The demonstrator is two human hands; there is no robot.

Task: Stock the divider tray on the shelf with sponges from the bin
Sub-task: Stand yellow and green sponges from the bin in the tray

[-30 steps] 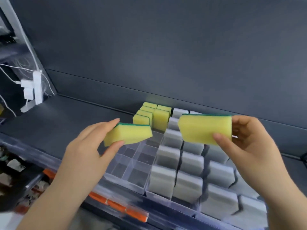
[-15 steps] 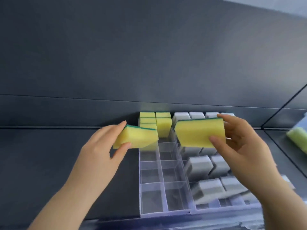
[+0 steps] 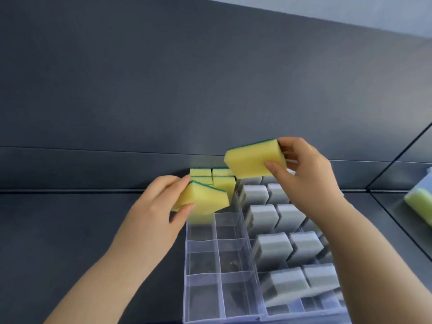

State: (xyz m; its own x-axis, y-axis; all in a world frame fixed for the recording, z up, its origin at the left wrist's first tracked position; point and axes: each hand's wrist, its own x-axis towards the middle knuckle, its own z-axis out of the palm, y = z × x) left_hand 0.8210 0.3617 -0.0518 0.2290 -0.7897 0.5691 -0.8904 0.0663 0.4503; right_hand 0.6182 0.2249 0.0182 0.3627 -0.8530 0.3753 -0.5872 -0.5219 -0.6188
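Lower now, the left hand [image 3: 152, 213] pinches a yellow foam sponge with green scrub top [image 3: 203, 200] over the left column of the clear plastic divider tray [image 3: 218, 254]. Raised higher, the right hand [image 3: 311, 181] clamps a second yellow-green sponge [image 3: 252, 161] above the grey sponges [image 3: 261, 216].

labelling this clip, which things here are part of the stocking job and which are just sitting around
In the job: left hand, left sponge, right hand, right sponge, tray, stocked yellow sponges.
Just there: grey sponges, shelf, blurred green thing at right edge.
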